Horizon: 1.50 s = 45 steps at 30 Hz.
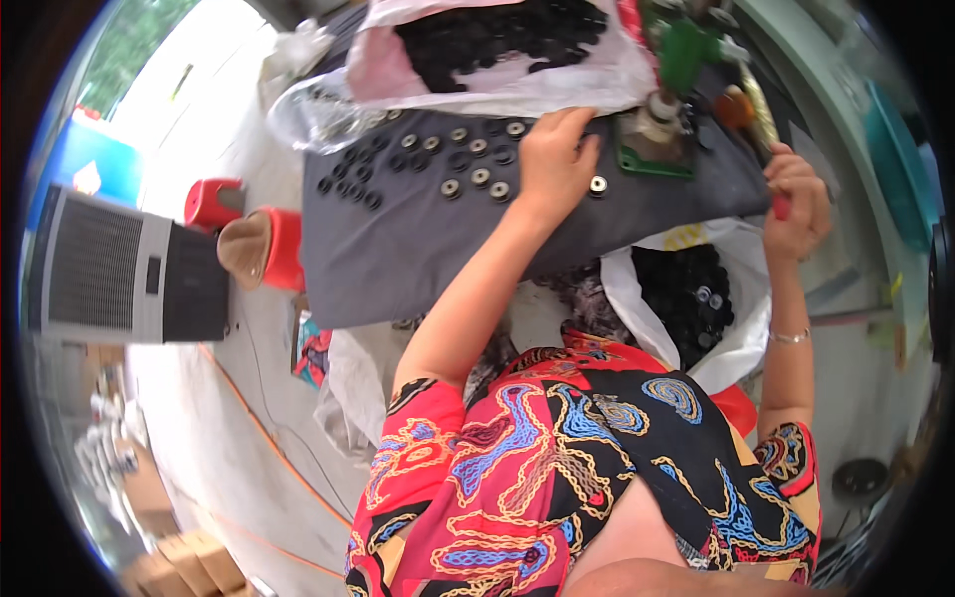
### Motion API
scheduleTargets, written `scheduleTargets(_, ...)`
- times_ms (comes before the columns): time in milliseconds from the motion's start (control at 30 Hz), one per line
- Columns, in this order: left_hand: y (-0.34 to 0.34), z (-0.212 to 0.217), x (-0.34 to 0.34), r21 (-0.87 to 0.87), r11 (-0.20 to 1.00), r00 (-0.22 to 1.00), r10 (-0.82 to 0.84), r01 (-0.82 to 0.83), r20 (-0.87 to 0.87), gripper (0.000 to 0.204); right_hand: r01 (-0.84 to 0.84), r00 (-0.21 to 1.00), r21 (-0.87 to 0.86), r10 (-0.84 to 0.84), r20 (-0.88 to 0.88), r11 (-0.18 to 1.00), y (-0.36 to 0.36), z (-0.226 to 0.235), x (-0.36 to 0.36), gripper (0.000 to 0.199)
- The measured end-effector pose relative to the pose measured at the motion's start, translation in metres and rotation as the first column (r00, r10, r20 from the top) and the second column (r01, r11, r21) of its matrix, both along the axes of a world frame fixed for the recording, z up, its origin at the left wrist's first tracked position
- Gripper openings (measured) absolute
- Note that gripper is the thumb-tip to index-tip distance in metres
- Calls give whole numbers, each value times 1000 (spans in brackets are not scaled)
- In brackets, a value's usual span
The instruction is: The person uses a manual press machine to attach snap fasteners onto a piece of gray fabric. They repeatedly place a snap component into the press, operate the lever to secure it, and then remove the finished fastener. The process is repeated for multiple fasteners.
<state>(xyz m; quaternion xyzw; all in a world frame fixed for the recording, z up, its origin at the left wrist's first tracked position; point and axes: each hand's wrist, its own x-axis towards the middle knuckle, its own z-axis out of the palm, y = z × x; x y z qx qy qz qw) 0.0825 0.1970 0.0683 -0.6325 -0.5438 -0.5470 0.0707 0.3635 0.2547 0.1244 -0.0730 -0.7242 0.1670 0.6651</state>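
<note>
My left hand (pixel 557 167) is over the dark grey cloth, its thumb apart from the fingers and nothing visible between them. Around it lie several small black rings (pixel 342 187) and black rings with metal centres (pixel 481 177). A single metal-centred ring (pixel 598 186) lies just right of this hand. To the right stands a green hand press (pixel 657 159) on a flat base. At the table's right edge my right hand (pixel 798 207) is closed round a red handle (pixel 781 206); whether it joins the press cannot be made out.
A white bag (pixel 497 99) of black parts lies at the back, beside a clear plastic bag (pixel 333 111). Below the table's front edge, another white bag (pixel 622 284) holds black pieces. Red stools (pixel 284 249) and a grey appliance (pixel 109 264) stand left; an orange cable (pixel 264 428) crosses the floor.
</note>
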Motion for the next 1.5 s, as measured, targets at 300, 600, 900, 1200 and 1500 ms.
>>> scheduleTargets(300, -135, -43, -196, -312, 627, 669, 481, -714, -567, 25, 197, 975, -94, -185, 120, 976, 56, 93, 4, 28)
scheduleTargets(600, -142, -25, -191, -595, 549, 783, 197, -587, -590, 28, 114, 981, -446, -171, -91, 888, 89, 146, -25, 25)
scheduleTargets(900, -101, -55, -138, -341, 920, 898, 304, -191, 317, 28, 69, 985, -411, -126, -115, 909, 83, 150, -32, 23)
scheduleTargets(1200, -88, -75, -115, -286, 893, 937, 345, -347, -59, 27, 82, 990, -399, -122, -75, 913, 98, 146, -24, 25)
scheduleTargets(1500, -90, -81, -111, -142, 897, 868, 350, -419, -351, 24, 14, 983, -408, -86, -159, 913, 96, 146, -22, 23)
